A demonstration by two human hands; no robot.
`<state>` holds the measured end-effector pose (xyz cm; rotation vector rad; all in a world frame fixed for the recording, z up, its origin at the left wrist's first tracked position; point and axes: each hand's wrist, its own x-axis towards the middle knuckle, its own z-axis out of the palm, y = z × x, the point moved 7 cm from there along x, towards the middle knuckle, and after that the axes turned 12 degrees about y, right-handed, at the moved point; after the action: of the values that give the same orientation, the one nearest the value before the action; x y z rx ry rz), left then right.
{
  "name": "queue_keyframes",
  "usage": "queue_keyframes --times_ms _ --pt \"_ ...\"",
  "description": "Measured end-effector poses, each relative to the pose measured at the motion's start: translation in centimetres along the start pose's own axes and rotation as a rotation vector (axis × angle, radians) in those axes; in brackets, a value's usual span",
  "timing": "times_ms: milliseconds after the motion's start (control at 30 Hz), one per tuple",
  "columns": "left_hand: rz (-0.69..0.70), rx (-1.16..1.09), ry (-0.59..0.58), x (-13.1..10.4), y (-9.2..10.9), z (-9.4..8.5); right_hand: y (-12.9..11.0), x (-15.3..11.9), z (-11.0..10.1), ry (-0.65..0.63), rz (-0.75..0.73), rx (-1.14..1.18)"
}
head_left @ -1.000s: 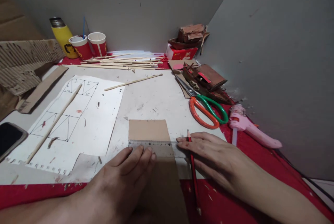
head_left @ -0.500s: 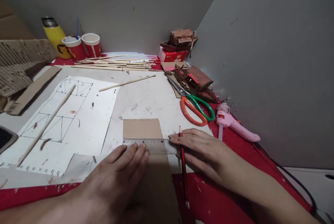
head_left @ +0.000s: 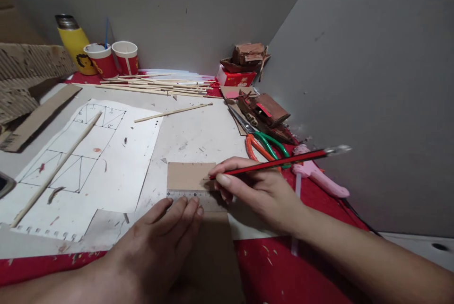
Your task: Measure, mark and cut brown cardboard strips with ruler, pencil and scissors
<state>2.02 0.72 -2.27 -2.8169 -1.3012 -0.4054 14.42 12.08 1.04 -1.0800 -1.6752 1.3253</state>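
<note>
A strip of brown cardboard [head_left: 187, 174] lies in front of me, with a clear ruler [head_left: 209, 200] across it. My left hand [head_left: 166, 228] rests on the ruler, its fingers stretched out flat and pressing it onto the cardboard. In my right hand [head_left: 258, 195] is a red and black pencil [head_left: 276, 163], pinched in a writing grip. Its tip points left, at the cardboard just above the ruler's edge, near the right side. Whether the tip touches the cardboard I cannot tell. Part of the cardboard is hidden under my left hand.
A paper with line drawings [head_left: 117, 162] lies left, a wooden stick [head_left: 56, 171] on it. Thin sticks [head_left: 159, 87], paper cups [head_left: 126, 58] and a yellow bottle [head_left: 74, 44] are behind. Scissors [head_left: 271, 145], brown models [head_left: 266, 108] and a pink glue gun [head_left: 322, 178] are right.
My right hand has taken up the pencil from an upright lean between its fingers into a writing grip and moved left over the cardboard. My left hand stays on the ruler.
</note>
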Motion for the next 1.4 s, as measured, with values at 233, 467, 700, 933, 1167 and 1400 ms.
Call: queue_keyframes --times_ms 233,467,700,933,1167,1400 --pt "0.084 -0.009 0.178 -0.7 -0.2 1.0 3.2 1.1 1.2 -0.070 0.153 0.017" --pt "0.087 -0.064 0.133 -0.6 -0.2 1.0 3.4 0.8 1.4 -0.147 0.064 -0.056" --pt "0.090 -0.010 0.185 -0.3 -0.1 0.6 3.0 0.9 1.5 -0.164 -0.017 -0.101" --pt "0.091 -0.035 0.127 -0.3 -0.1 0.5 3.0 0.7 1.6 -0.163 -0.042 -0.138" --pt "0.089 -0.057 0.127 -0.5 -0.2 1.0 2.8 0.7 1.5 -0.175 -0.075 -0.208" --pt "0.105 -0.012 0.172 -0.3 0.0 0.5 2.3 0.6 1.6 -0.181 -0.163 -0.269"
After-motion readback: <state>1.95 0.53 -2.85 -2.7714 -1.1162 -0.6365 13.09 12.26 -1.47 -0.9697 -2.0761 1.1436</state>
